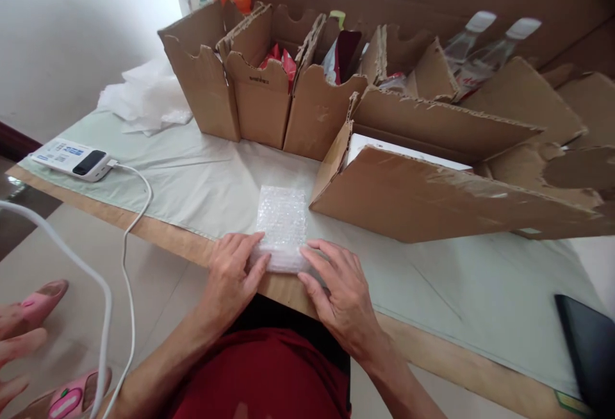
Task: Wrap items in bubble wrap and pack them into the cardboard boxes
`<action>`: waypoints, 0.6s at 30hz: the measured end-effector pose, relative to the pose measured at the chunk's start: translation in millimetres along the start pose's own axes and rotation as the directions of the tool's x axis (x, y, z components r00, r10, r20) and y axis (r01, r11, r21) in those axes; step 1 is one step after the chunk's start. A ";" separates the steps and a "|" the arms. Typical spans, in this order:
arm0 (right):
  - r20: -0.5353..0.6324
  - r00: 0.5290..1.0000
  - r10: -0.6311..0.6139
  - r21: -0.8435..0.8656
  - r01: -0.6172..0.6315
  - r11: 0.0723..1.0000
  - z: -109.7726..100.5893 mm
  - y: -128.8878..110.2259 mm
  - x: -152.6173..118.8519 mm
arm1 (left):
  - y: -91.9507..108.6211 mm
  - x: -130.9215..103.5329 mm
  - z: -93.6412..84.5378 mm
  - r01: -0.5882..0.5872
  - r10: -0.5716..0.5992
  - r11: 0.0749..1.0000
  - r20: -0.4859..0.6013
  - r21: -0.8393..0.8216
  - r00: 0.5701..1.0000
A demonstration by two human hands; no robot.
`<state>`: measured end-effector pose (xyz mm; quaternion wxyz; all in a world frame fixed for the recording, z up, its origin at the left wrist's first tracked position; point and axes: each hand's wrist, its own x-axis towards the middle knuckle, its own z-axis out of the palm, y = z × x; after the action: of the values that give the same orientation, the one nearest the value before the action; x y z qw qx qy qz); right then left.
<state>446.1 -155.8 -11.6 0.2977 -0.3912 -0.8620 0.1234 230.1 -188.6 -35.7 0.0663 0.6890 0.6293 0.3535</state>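
Surface (192,182): wooden, under a pale green cloth, set against a white wall; tiled floor below. Cardboard boxes (269,86) line the upper centre. Bubble wrap (282,223): clear, small, folded piece at lower centre, near edge. Left hand (234,271) and right hand (336,284) lie flat, fingers spread, pressing its near end.

Perhaps unreadable print on cardboard box (262,105)

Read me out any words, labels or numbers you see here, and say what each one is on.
No text here reads clearly.
Dark print on the second cardboard box: too small and blurred.
Blue print on the white power bank: too small.
Red labels on the clear bottles: blurred.
Bubble wrap under both hands: no print.
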 end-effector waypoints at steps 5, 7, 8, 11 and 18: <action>0.142 0.988 -0.062 -0.083 0.075 0.994 14.4 1.7 13.1 | -2.8 8.7 0.0 0.117 -0.123 0.991 -0.094 -0.066 0.988; 0.119 0.992 -0.031 -0.047 0.037 0.998 17.8 5.7 20.2 | 3.3 -4.2 -10.6 0.231 -0.258 0.939 -0.079 -0.254 0.963; 0.092 0.996 -0.006 -0.013 0.007 1.000 18.1 6.9 22.3 | 7.6 -12.3 -16.5 0.317 -0.343 0.875 -0.009 -0.366 0.939; 0.047 0.994 0.100 0.111 -0.105 0.988 14.0 1.7 19.5 | 22.4 -32.0 -27.7 0.595 -0.482 0.493 0.371 -0.635 0.794; 0.103 0.972 0.212 0.262 -0.232 0.937 -9.2 -32.4 -14.9 | 46.7 -23.4 -9.6 0.628 -0.371 -0.129 0.625 -0.768 0.687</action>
<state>439.9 -188.6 3.9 0.3011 -0.4365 -0.7975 0.2877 263.9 -222.7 -13.0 0.6866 0.2008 0.4388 0.5437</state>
